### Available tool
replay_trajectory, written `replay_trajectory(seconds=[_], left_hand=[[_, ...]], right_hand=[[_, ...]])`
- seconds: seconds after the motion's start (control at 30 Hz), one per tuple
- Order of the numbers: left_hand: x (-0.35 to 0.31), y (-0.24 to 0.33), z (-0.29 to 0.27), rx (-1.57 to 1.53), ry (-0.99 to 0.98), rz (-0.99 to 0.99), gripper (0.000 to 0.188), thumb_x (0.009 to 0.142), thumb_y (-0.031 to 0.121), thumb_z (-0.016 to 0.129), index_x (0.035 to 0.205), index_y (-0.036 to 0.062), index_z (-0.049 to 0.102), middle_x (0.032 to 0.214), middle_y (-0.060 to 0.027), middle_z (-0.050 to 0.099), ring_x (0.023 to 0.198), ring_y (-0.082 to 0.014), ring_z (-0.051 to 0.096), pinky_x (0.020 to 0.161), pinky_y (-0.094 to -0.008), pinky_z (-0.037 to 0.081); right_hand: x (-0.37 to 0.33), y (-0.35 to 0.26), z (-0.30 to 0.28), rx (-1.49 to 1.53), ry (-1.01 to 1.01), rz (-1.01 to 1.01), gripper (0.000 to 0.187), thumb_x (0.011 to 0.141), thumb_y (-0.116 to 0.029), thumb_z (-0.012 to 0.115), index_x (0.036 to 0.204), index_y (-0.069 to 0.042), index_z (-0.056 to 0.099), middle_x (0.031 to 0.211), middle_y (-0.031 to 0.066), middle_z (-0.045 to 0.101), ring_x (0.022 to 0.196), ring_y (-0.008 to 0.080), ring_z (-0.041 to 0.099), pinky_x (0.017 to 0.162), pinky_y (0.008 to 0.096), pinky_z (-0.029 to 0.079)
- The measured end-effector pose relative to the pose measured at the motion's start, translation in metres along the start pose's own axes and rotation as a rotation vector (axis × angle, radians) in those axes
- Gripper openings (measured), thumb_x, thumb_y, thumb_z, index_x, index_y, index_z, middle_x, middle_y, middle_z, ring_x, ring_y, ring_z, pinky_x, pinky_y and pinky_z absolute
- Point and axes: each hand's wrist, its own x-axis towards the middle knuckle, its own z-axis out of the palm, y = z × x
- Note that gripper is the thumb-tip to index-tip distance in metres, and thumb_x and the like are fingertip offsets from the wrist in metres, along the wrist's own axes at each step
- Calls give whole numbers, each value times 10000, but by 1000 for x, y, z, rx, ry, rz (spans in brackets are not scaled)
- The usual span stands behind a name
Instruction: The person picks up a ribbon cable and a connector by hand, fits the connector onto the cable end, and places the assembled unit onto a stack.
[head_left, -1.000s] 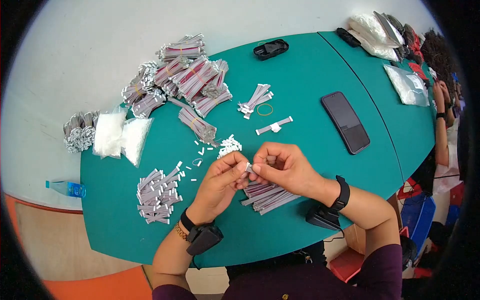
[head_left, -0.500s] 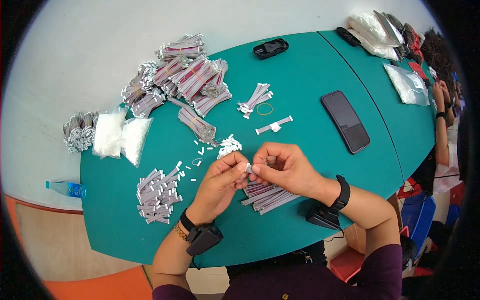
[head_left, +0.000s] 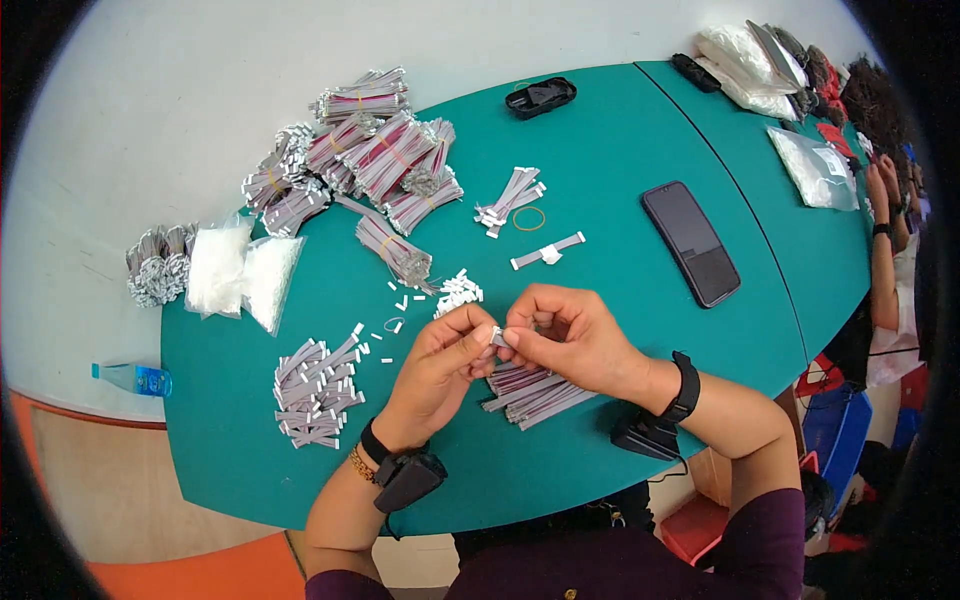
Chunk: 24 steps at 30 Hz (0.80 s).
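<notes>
My left hand [head_left: 437,362] and my right hand [head_left: 582,342] meet above the near middle of the table, both closed in a pinch. Between the thumbs is the white connector end of a short grey ribbon cable [head_left: 499,339]; most of the cable is hidden by my fingers. Beneath my right hand lies a stack of grey and dark red ribbon cables [head_left: 535,398]. Just beyond my left fingertips is a heap of small white connectors [head_left: 460,288]. A loose pile of grey cables with white ends [head_left: 318,392] spreads to the left of my left hand.
Bundled ribbon cables [head_left: 385,160] are heaped at the far left, near two clear bags of white parts [head_left: 218,268]. Past my hands lie a few separate cables [head_left: 512,200], a rubber band [head_left: 529,219] and a phone [head_left: 690,243]. Another person's arm [head_left: 882,260] shows at right.
</notes>
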Motion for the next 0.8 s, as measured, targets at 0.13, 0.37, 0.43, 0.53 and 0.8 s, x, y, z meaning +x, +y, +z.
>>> replay_trajectory(seconds=[0.13,0.37,0.43,0.53,0.8], left_hand=[[0,-1,2,-9,4,9,157,899,201,526,828,61,521,737,20,477,651,-49,396,588,-198,322],[0,-1,2,-28,5,18,163,906,201,521,838,53,530,726,26,463,631,-41,361,570,-190,298],[0,-1,2,-19,7,23,162,905,202,522,843,53,532,724,26,467,629,-40,360,570,-190,298],[0,-1,2,-5,14,29,161,904,203,525,845,53,534,721,28,471,625,-40,360,569,-189,298],[0,-2,3,140,72,85,162,890,206,548,829,56,537,710,33,480,615,-41,368,569,-190,298]], right_hand=[[0,0,1,3,15,-8,63,871,-58,559,842,-15,523,761,20,599,665,41,554,574,178,456],[-1,2,2,-22,36,-41,64,864,-52,569,840,-16,523,750,8,586,645,30,534,553,173,434],[-1,1,2,-28,42,-39,65,861,-52,573,839,-17,522,747,4,582,637,27,527,546,172,427],[-1,2,2,-32,44,-39,67,860,-53,575,838,-18,522,746,2,580,633,25,524,543,172,426],[-1,3,1,-79,56,-29,74,855,-48,577,824,-18,517,741,0,578,626,22,515,532,169,416]])
